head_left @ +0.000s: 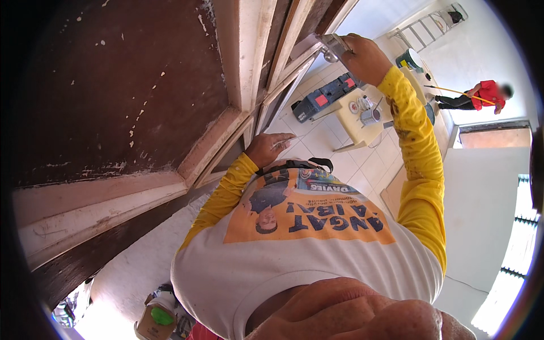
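Observation:
My right hand (367, 58) is raised at the edge of the door frame (253, 51), its fingers wrapped round a flat grey metal-looking tool (335, 46). The tool's far end meets the frame beside a round metal knob (330, 56); its exact kind is hard to make out. Lower down, my left hand (265, 149) is close to the frame's side, pinching a thin, pale, blade-like piece (283, 141). A dark brown panel (113, 90) with chipped pale spots fills the left, bordered by whitish-pink, worn trim.
A cream plastic table (357, 127) holds an open paint can (370, 117). Beside it lies a dark toolbox (326, 97). Farther back are a bucket (409, 59), a ladder (428, 28) and a person in red (481, 95) with a long pole. A cardboard box (153, 322) sits lower left.

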A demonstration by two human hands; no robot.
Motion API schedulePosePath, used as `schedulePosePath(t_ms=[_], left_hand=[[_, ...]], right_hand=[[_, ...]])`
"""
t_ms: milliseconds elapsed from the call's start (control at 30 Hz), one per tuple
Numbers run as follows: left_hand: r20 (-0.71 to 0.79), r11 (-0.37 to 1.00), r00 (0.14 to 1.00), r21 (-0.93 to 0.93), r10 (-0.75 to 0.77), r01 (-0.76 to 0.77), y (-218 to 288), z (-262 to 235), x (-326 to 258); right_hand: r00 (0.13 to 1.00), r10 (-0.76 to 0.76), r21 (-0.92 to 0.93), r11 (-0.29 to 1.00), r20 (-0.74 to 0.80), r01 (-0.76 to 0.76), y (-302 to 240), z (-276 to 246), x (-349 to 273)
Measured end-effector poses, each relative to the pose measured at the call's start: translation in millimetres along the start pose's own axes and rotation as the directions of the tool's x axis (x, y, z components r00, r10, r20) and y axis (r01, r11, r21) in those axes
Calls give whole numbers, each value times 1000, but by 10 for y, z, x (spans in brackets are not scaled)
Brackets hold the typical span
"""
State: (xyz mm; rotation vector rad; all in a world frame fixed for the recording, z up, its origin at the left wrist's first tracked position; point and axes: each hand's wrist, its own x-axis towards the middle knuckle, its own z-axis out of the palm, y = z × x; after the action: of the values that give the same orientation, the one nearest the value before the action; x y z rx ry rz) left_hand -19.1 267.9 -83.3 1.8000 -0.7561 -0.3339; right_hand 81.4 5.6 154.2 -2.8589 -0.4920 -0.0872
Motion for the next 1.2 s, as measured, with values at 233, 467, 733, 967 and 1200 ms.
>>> schedulePosePath(t_ms=[233, 467, 733, 967, 1200], left_hand=[[-9, 1000, 1000, 7, 25, -25, 19, 5, -14], [-6, 999, 1000, 18, 30, -30, -26, 28, -53], [-15, 997, 997, 3, 74, -74, 21, 80, 5], [-122, 939, 976, -315, -183, 137, 296, 79, 114], [-428, 774, 902, -553, 53, -308, 528, 256, 397]], right_hand=[[1000, 16, -177, 984, 13, -14, 12, 148, 241], [999, -16, -170, 985, 50, 24, -235, 419, 189], [984, -105, -74, 990, 145, 116, -766, 276, -155], [937, -225, 241, 926, -267, 291, -187, -135, -933], [788, -555, 12, 816, -266, 579, 74, 423, -1294]])
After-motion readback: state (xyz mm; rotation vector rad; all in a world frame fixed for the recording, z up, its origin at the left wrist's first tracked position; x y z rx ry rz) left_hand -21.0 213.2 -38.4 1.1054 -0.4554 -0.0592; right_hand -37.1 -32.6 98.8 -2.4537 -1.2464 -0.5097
